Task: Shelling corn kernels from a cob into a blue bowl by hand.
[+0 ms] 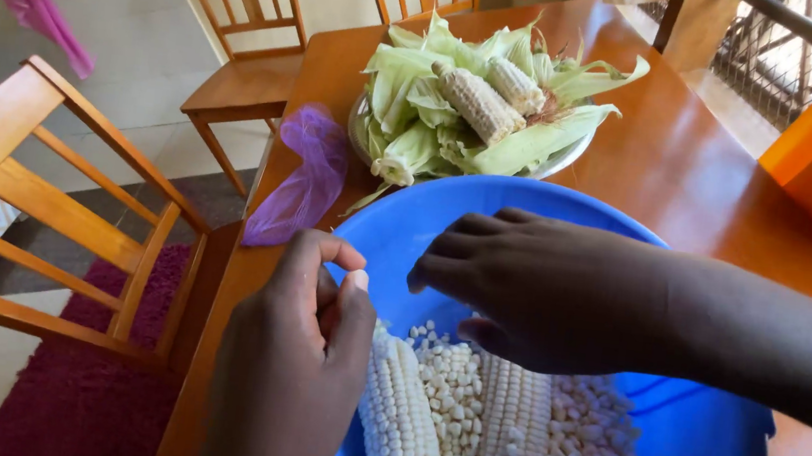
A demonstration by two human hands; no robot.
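A blue plastic basin (704, 450) on the wooden table holds two white corn cobs and several loose kernels (594, 449). My left hand (291, 367) is at the basin's near left rim, thumb and fingers pinched together, with its thumb side against the top end of the left cob (396, 418). I see nothing between its fingertips. My right hand (530, 291) reaches in from the right, palm down and fingers curled. It covers the upper end of the right cob (511, 425), which it seems to grip.
Behind the basin a metal bowl (574, 155) is heaped with green husks and two stripped cobs (480, 100). A purple plastic bag (305, 182) lies at the table's left edge. Wooden chairs stand at the left (56, 211) and at the far side (244, 50).
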